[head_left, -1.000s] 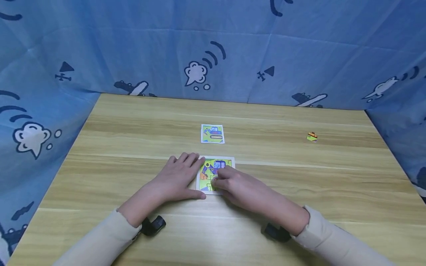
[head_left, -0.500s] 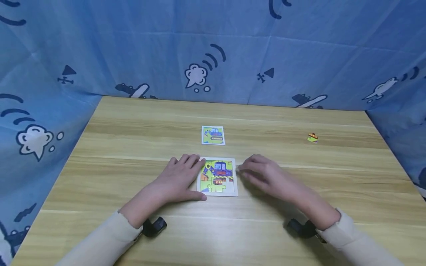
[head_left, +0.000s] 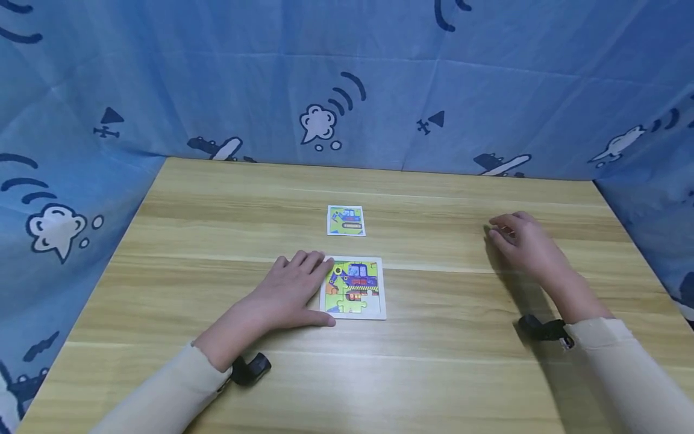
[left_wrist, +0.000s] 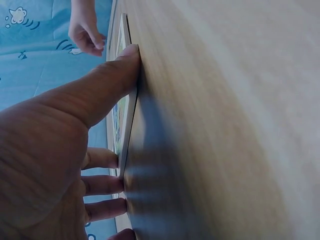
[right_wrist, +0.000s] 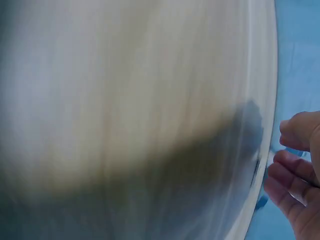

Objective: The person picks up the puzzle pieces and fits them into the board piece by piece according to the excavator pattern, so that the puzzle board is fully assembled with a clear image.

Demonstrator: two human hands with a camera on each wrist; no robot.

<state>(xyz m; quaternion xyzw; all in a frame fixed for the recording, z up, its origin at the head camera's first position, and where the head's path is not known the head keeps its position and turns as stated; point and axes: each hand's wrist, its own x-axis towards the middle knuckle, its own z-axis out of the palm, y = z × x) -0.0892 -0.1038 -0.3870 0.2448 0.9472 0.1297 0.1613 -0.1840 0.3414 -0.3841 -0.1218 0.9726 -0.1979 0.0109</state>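
My left hand lies beside a jigsaw puzzle in a white tray, fingers spread. Its index fingertip touches the tray's left side and its thumb rests along the near edge. A digger picture fills most of the tray; bare white shows at its lower right. At the right, my right hand hovers low over the spot of the small loose pieces, which it almost wholly hides. In the right wrist view, a gap separates the thumb from the loosely bent fingers, and nothing shows between them.
A small square picture card of the same digger lies beyond the puzzle. Both lie on a wooden table. A blue printed cloth hangs behind and at the sides. Black wrist cameras sit under both wrists.
My right hand has left the puzzle and moved right and away, to over the loose pieces. The puzzle's lower right is uncovered. My left hand has stayed in place.
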